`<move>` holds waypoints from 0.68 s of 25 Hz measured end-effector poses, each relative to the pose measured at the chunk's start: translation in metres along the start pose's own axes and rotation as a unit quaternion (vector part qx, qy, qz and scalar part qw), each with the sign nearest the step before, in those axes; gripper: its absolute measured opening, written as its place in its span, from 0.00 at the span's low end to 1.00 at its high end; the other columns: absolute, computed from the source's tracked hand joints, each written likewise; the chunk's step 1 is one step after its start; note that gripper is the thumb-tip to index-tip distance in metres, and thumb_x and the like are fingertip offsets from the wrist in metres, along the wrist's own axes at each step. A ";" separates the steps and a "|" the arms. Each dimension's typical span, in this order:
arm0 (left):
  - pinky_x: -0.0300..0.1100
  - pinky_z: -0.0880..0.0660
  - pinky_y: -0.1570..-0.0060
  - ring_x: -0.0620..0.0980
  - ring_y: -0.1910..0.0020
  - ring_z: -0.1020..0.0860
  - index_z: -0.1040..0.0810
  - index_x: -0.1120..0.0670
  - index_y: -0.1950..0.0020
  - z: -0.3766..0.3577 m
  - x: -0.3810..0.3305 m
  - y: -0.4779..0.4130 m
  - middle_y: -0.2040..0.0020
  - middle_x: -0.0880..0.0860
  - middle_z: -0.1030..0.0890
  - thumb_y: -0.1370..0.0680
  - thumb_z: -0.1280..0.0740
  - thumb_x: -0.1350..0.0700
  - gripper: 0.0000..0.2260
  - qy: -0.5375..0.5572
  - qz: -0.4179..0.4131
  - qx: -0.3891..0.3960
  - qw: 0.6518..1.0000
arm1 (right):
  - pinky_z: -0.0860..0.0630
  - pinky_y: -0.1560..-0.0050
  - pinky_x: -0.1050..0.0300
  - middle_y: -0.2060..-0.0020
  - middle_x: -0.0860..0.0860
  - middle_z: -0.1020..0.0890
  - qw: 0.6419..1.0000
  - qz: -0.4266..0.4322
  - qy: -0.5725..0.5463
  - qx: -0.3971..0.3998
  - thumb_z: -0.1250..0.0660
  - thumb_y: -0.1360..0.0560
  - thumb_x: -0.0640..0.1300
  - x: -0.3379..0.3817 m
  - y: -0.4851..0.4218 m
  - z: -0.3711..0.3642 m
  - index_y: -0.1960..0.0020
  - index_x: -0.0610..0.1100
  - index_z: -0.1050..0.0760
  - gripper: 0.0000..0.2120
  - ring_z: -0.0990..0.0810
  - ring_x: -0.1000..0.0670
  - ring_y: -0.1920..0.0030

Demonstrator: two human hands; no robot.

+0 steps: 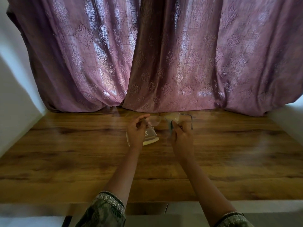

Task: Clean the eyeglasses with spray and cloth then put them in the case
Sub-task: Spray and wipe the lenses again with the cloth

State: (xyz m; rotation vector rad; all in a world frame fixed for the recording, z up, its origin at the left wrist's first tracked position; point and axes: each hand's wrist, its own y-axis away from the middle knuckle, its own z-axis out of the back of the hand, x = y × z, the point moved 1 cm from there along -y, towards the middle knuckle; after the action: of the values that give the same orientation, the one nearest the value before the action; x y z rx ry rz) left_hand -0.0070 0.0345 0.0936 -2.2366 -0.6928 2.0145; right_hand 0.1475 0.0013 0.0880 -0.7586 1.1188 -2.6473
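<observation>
Thin-framed eyeglasses (155, 120) hang in the air over the far middle of the wooden table (65, 153). My left hand (136, 130) pinches their left end near the hinge. My right hand (182, 136) presses a pale cloth (173, 117) onto the right lens, and one temple arm sticks out to the right. Under my left hand lies an open case (151, 136), whitish with a grey inside, partly hidden by the hand. The frame is blurred and I cannot make out a spray bottle.
Purple patterned curtains (164, 63) hang right behind the table's far edge. White walls close in at left (14, 95) and right (288, 117). The table's near edge runs across the bottom.
</observation>
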 end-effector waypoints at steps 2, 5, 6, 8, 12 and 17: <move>0.34 0.21 0.62 0.39 0.67 0.21 0.20 0.59 0.50 0.000 -0.002 0.001 0.65 0.52 0.20 0.25 0.34 0.66 0.07 0.003 -0.008 0.005 1.000 | 0.23 0.68 0.52 0.56 0.39 0.25 0.999 -0.033 -0.013 -0.012 0.37 0.26 0.33 0.001 -0.007 0.007 0.43 0.32 0.24 0.12 0.26 0.46 0.63; 0.30 0.24 0.64 0.41 0.67 0.21 0.21 0.60 0.49 0.000 0.000 0.001 0.63 0.56 0.21 0.25 0.36 0.68 0.08 0.000 -0.014 0.006 1.000 | 0.24 0.67 0.53 0.55 0.37 0.24 0.999 -0.053 0.010 -0.011 0.36 0.26 0.33 0.004 -0.020 0.004 0.43 0.32 0.24 0.12 0.24 0.42 0.62; 0.30 0.24 0.64 0.41 0.67 0.21 0.20 0.60 0.49 -0.001 0.000 0.001 0.62 0.57 0.21 0.25 0.36 0.67 0.08 0.001 -0.013 0.004 1.000 | 0.23 0.69 0.52 0.56 0.37 0.23 0.999 -0.042 0.017 -0.005 0.36 0.27 0.33 0.005 -0.019 0.000 0.44 0.33 0.24 0.13 0.24 0.42 0.64; 0.30 0.24 0.64 0.40 0.67 0.21 0.20 0.59 0.50 -0.001 0.000 0.002 0.61 0.57 0.21 0.25 0.36 0.67 0.08 0.002 -0.009 0.001 1.000 | 0.22 0.72 0.51 0.57 0.38 0.23 0.999 -0.024 0.019 0.013 0.35 0.28 0.34 0.006 -0.007 -0.006 0.43 0.34 0.23 0.14 0.23 0.43 0.66; 0.28 0.26 0.67 0.37 0.68 0.21 0.20 0.61 0.48 -0.002 -0.001 0.005 0.62 0.54 0.20 0.25 0.36 0.68 0.09 -0.011 -0.009 0.000 1.000 | 0.22 0.66 0.49 0.55 0.39 0.24 0.998 -0.056 -0.007 0.028 0.37 0.26 0.33 0.001 0.004 -0.001 0.40 0.33 0.26 0.15 0.24 0.44 0.64; 0.27 0.26 0.67 0.37 0.68 0.22 0.20 0.60 0.49 -0.003 -0.003 0.006 0.63 0.54 0.21 0.25 0.36 0.68 0.09 -0.016 -0.015 0.001 1.000 | 0.22 0.64 0.48 0.52 0.38 0.25 0.997 -0.076 -0.004 0.026 0.40 0.24 0.36 0.013 -0.012 -0.002 0.37 0.34 0.27 0.16 0.24 0.42 0.59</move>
State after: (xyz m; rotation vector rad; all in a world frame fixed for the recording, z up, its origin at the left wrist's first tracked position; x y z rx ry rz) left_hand -0.0025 0.0285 0.0943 -2.1853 -0.7225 2.0397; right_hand 0.1360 0.0067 0.1003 -0.8765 1.0242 -2.7819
